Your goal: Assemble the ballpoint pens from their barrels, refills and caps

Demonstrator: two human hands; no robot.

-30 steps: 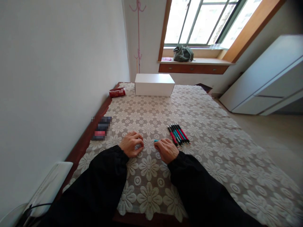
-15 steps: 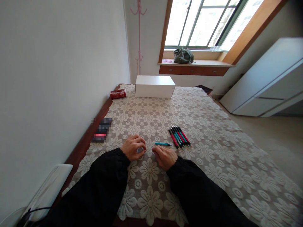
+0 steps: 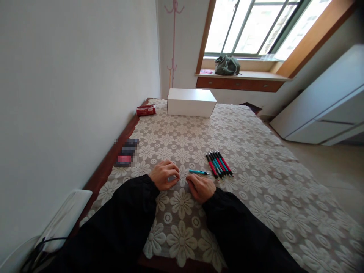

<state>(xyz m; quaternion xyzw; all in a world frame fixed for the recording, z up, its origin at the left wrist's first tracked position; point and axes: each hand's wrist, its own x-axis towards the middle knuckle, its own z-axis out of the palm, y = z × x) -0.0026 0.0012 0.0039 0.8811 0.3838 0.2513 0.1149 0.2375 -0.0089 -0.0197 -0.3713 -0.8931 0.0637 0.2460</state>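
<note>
A thin, pale, rod-like piece (image 3: 182,180) spans the small gap between my hands, too fine to identify. My left hand (image 3: 165,174) pinches its left end between thumb and fingertips. At the other end, the closed fingers of my right hand (image 3: 201,187) grip it, hiding that end. Just beyond my right hand lies a turquoise pen barrel (image 3: 198,172) with a dark tip, flat on the lace tablecloth (image 3: 182,237). To its right, several red, turquoise and black mechanical pencils (image 3: 218,165) lie side by side, with their pale tips pointing away from me.
At the table's far end stands a white box (image 3: 190,103), with a red packet (image 3: 146,110) to its left. A blurred dark item (image 3: 126,152) lies by the left edge. A white device (image 3: 66,218) with cables sits against the wall.
The whole view has shifted slightly, moving the scene a little to the right. Both hands keep their pinch on the thin piece, and the pencils and barrel stay in place on the cloth.
</note>
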